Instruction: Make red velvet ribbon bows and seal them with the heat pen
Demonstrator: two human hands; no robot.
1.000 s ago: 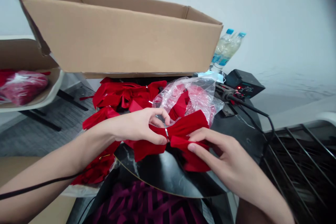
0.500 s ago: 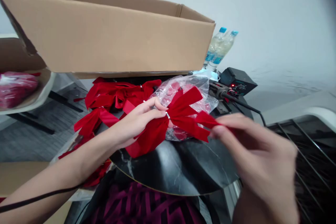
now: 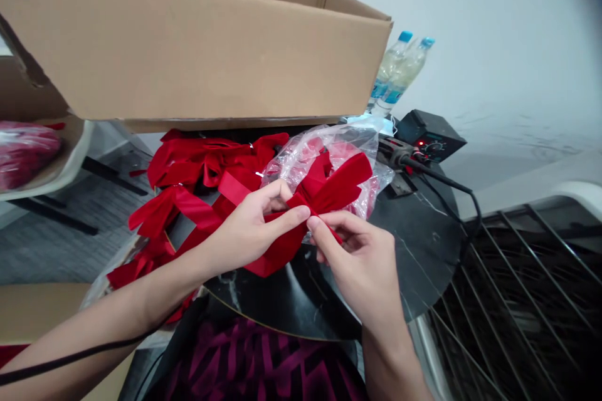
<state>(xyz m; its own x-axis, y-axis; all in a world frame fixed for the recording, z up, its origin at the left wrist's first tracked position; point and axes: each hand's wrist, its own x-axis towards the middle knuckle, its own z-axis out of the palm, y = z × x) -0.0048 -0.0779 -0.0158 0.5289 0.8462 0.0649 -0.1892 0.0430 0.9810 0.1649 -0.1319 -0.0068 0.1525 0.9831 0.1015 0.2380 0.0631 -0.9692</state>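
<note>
Red bow (image 3: 343, 185): one, being held over one black table (image 3: 409, 250), in front of one clear plastic bag (image 3: 350, 145).
Left hand (image 3: 256, 225): one, the bow's middle being pinched between thumb and fingers.
Right hand (image 3: 362, 257): one, the bow's fabric being pinched between fingertips just beside.
Bottles (image 3: 408, 72): two, being seen beside one cardboard box (image 3: 202, 53).

The worktop (image 3: 418, 263), black with pale veins and a rounded edge, stands before a pale, scuffed wall (image 3: 493, 44). Left of the worktop, a white-rimmed seat (image 3: 73, 163) has dark legs (image 3: 51, 215) over grey floor (image 3: 42, 250); right of it, metal bars (image 3: 564, 245) adjoin a white frame (image 3: 580, 191).
</note>
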